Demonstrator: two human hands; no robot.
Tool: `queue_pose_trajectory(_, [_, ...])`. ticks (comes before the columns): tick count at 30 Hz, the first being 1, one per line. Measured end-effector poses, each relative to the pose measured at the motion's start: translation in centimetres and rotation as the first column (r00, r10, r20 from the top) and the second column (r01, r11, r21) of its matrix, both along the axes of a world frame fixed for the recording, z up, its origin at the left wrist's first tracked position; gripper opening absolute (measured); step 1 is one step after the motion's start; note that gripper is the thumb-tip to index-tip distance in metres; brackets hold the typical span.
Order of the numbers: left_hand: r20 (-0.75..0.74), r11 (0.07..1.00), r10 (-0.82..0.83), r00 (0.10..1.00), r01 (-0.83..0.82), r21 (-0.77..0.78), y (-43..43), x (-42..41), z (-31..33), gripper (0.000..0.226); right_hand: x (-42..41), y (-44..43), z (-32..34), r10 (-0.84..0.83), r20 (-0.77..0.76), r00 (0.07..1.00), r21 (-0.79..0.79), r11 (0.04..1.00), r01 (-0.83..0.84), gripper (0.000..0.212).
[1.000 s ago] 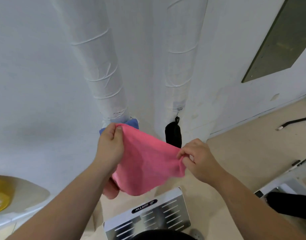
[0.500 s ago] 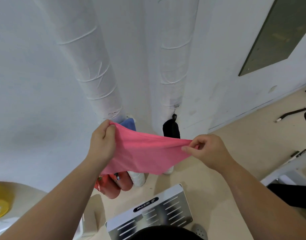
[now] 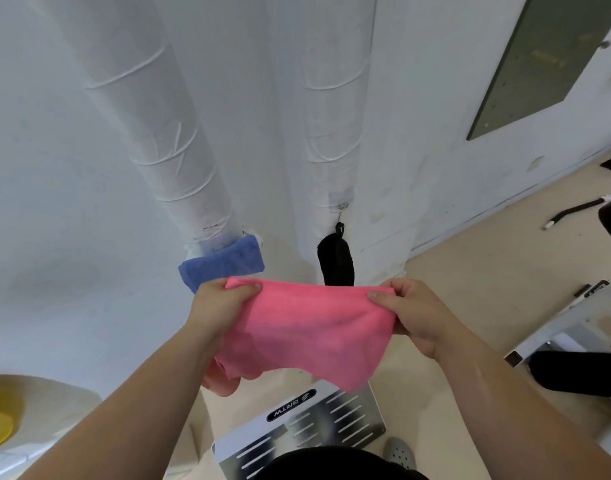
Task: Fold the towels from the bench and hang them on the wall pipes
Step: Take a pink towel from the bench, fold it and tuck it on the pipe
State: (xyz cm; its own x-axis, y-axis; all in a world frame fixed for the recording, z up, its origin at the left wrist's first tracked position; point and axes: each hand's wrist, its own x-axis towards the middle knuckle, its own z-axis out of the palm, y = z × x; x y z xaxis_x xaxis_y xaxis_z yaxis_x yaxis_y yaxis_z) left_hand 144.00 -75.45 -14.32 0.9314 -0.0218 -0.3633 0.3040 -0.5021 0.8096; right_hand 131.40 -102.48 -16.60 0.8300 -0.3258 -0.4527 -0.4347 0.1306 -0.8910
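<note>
**Pink towel stretched between both hands, before the wall pipes**

From left to right: the left wall pipe point(image 3: 158, 133), wrapped in white, carries a folded blue towel point(image 3: 224, 263) at its lower end. Just below it, my left hand point(image 3: 221, 306) pinches one upper corner of the pink towel point(image 3: 307, 334), thumb on top and fingers curled beneath. The towel hangs in the air between my hands, in front of the pipes and above the floor. Its upper edge is drawn nearly straight and the rest sags in soft folds. My right hand point(image 3: 411, 313) pinches the opposite corner in the same way, just below a black pouch point(image 3: 335, 261) that hangs at the right wall pipe point(image 3: 331, 116).

Handling, as I judge it: the cloth is light, limp and not slippery (a plush weave, by its look), so it will keep no shape unsupported. The places to hold it are the corners or the top edge, with that edge taut as it goes over a pipe.
</note>
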Motion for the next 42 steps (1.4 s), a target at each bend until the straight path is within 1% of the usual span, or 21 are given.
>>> queue_pose_trajectory(2, [-0.146,0.999,0.039,0.988,-0.042,-0.016,-0.5,-0.4,-0.6,0.016,0.0,0.8,-0.8,-0.071,-0.048,0.996,0.043,0.996,0.073,0.015])
queue_pose_trajectory(5, [-0.329,0.992,0.076,0.941,-0.104,-0.067,-1.2,-1.4,-0.9,0.024,0.0,2.2,-2.2,-0.155,-0.089,0.984,0.031,0.987,0.158,0.019])
queue_pose_trajectory(6, [-0.366,0.989,0.081,0.927,-0.121,-0.087,-1.4,-1.8,-1.1,0.027,0.1,2.7,-2.5,-0.181,-0.091,0.979,0.032,0.982,0.185,0.019])
queue_pose_trajectory(9, [-0.387,0.973,0.101,0.917,-0.172,-0.155,-2.0,-3.2,-1.4,0.031,0.2,4.3,-2.8,-0.221,-0.098,0.97,0.023,0.974,0.224,0.007])
queue_pose_trajectory(12, [-0.386,0.953,0.065,0.92,-0.173,-0.251,-3.1,-4.9,-1.4,0.024,0.2,6.2,-2.2,-0.219,-0.062,0.974,0.035,0.975,0.221,0.014])
queue_pose_trajectory(14, [-0.323,0.96,-0.011,0.946,-0.08,-0.269,-3.7,-6.3,-1.0,0.025,0.2,7.5,-1.7,-0.198,-0.014,0.98,0.039,0.979,0.198,0.01])
queue_pose_trajectory(16, [-0.164,0.961,-0.098,0.982,0.05,-0.271,-4.0,-7.4,-1.1,0.018,0.0,8.8,-1.1,-0.162,0.076,0.984,-0.003,0.987,0.162,0.011])
queue_pose_trajectory(17, [-0.086,0.958,-0.114,0.99,0.086,-0.274,-4.0,-7.8,-1.0,0.022,-0.1,9.3,-0.8,-0.139,0.117,0.983,-0.037,0.989,0.144,0.013])
queue_pose_trajectory(19, [0.02,0.955,-0.087,0.996,0.09,-0.283,-4.1,-8.3,-0.7,0.034,-0.3,10.0,-0.4,-0.093,0.191,0.977,-0.102,0.988,0.115,0.013])
queue_pose_trajectory(20, [0.048,0.951,-0.064,0.997,0.075,-0.299,-4.1,-8.4,-0.6,0.032,-0.5,10.2,-0.2,-0.076,0.22,0.973,-0.128,0.986,0.106,0.012])
queue_pose_trajectory(23, [0.074,0.931,-0.081,0.994,0.102,-0.351,-4.2,-8.7,0.1,0.024,-0.8,10.2,0.0,-0.054,0.264,0.963,-0.17,0.98,0.102,0.008])
queue_pose_trajectory(27, [0.144,0.944,-0.159,0.977,0.193,-0.268,-4.5,-9.0,0.4,0.03,-1.2,10.3,0.4,-0.029,0.307,0.951,-0.212,0.972,0.098,0.006])
queue_pose_trajectory(29, [0.176,0.951,-0.169,0.97,0.207,-0.231,-4.8,-9.1,0.5,0.033,-1.3,10.6,1.0,0.004,0.336,0.942,-0.237,0.968,0.081,0.011])
queue_pose_trajectory(30, [0.18,0.949,-0.163,0.97,0.204,-0.239,-5.0,-9.1,0.6,0.033,-1.4,10.8,1.4,0.028,0.352,0.936,-0.246,0.967,0.063,0.017])
queue_pose_trajectory(33, [0.184,0.924,-0.157,0.97,0.21,-0.319,-4.9,-9.1,0.9,0.024,-1.6,10.8,2.0,0.179,0.366,0.913,-0.342,0.939,-0.047,0.026])
queue_pose_trajectory(35, [0.221,0.92,-0.169,0.961,0.234,-0.315,-4.5,-8.9,1.0,0.014,-1.6,10.5,2.0,0.275,0.345,0.897,-0.404,0.906,-0.123,0.027])
queue_pose_trajectory(37, [0.248,0.93,-0.166,0.954,0.235,-0.281,-4.1,-8.5,1.0,0.015,-1.5,10.1,2.0,0.342,0.321,0.883,-0.414,0.889,-0.194,0.035])
queue_pose_trajectory(38, [0.268,0.937,-0.177,0.947,0.245,-0.248,-4.0,-8.3,1.1,0.018,-1.4,9.8,2.2,0.346,0.324,0.88,-0.412,0.889,-0.198,0.038])
queue_pose_trajectory(39, [0.285,0.94,-0.199,0.938,0.265,-0.214,-3.9,-8.1,1.3,0.021,-1.3,9.4,2.5,0.333,0.338,0.88,-0.423,0.889,-0.174,0.035])
queue_pose_trajectory(40, [0.303,0.939,-0.228,0.925,0.291,-0.183,-3.8,-7.8,1.5,0.023,-1.1,8.8,2.9,0.307,0.36,0.881,-0.469,0.876,-0.113,0.03])
queue_pose_trajectory(42, [0.342,0.923,-0.298,0.891,0.36,-0.135,-3.9,-7.3,2.5,0.025,-0.4,7.1,3.8,0.316,0.38,0.869,-0.636,0.771,-0.002,0.028])
